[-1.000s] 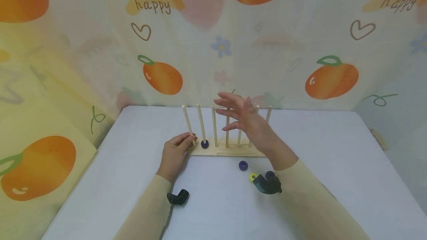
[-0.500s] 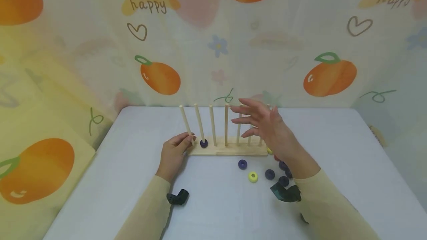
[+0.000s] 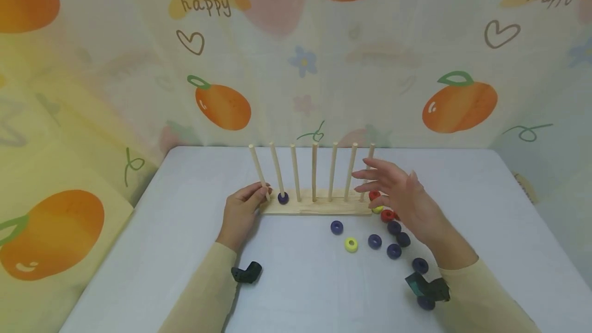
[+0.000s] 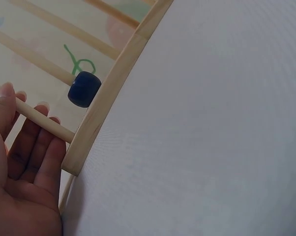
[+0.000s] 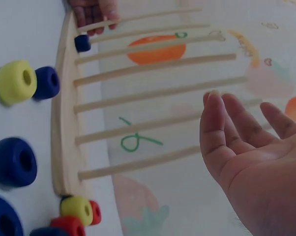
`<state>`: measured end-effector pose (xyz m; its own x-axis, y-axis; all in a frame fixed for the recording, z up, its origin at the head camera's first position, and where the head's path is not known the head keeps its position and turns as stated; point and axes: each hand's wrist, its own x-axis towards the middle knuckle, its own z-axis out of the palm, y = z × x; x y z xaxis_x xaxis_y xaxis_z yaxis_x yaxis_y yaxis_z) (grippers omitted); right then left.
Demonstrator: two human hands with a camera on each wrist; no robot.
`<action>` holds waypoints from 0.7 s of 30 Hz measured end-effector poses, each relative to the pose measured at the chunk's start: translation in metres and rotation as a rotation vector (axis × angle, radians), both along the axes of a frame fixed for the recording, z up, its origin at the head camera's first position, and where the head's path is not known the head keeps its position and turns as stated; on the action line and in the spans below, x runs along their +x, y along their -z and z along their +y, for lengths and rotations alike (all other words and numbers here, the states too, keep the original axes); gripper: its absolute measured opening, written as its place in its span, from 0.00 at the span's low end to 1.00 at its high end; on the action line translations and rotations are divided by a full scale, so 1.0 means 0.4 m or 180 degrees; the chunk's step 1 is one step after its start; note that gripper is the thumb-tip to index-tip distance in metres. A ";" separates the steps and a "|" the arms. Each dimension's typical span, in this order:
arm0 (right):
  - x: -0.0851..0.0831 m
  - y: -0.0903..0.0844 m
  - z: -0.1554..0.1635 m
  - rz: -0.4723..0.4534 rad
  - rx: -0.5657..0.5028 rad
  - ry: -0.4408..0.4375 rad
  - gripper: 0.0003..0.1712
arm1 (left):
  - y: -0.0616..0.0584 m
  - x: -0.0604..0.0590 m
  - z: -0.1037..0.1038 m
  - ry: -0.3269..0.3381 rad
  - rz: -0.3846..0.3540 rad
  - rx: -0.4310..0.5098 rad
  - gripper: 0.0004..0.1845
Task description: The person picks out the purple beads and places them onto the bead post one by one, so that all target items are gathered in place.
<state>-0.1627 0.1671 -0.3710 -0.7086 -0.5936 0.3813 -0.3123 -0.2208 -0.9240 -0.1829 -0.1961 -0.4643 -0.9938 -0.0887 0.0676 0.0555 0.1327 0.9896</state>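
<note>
- Orange-and-heart printed cloth (image 3: pixel 222 107) hung behind the pale table (image 3: pixel 185 251), and that was the whole backdrop I had.
- Over on the left, my left hand (image 3: pixel 241 208) sat at the near-left end of the wooden peg rack (image 3: pixel 316 208), fingers curled round the foot of the leftmost peg (image 3: pixel 259 171); the left wrist view showed that peg lying across my fingers (image 4: pixel 37 147).
- Just beside it, on the second peg (image 3: pixel 276 168), one dark blue ring (image 3: pixel 283 198) sat right down on the base, and the other pegs stood bare.
- Near my left sleeve, a small black wrist mount (image 3: pixel 247 274) showed above the table.
- Moving along, in front of the rack lay a loose blue ring (image 3: pixel 337 227), then a yellow ring (image 3: pixel 351 244), then another blue ring (image 3: pixel 374 241), each apart from its neighbour.
- At the right end of the rack, red rings (image 3: pixel 387 215) and a yellow one huddled against the base corner, partly hidden behind my hand.
- My right hand (image 3: pixel 402 199) hovered over that corner, fingers spread and straight, holding nothing; the right wrist view showed the palm (image 5: pixel 256 157) turned towards the pegs and clear of them.
- Further right and nearer to me, more blue rings (image 3: pixel 394 251) trailed along beside my right forearm, one of them down by the black mount on that wrist (image 3: pixel 427 288).
</note>
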 end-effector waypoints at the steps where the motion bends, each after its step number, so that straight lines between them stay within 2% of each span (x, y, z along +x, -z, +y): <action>1: 0.002 0.007 0.009 -0.0025 0.0005 0.0022 0.37 | 0.000 0.000 0.000 -0.0001 0.0012 0.0001 0.16; 10: 0.026 0.069 0.086 -0.0103 0.0034 0.0234 0.34 | 0.000 0.003 0.001 -0.0023 -0.0002 -0.0010 0.14; 17: 0.049 0.110 0.137 -0.0242 0.0442 0.0657 0.30 | 0.000 0.002 0.001 -0.0040 -0.0025 0.0002 0.14; 21: 0.057 0.131 0.160 -0.0336 0.0715 0.0759 0.29 | 0.001 0.002 0.002 -0.0044 -0.0007 0.0001 0.14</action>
<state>-0.1399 0.2313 -0.4232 -0.8661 -0.4674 0.1771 -0.2307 0.0596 -0.9712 -0.1822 -0.1952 -0.4646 -0.9926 -0.1024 0.0654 0.0515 0.1331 0.9898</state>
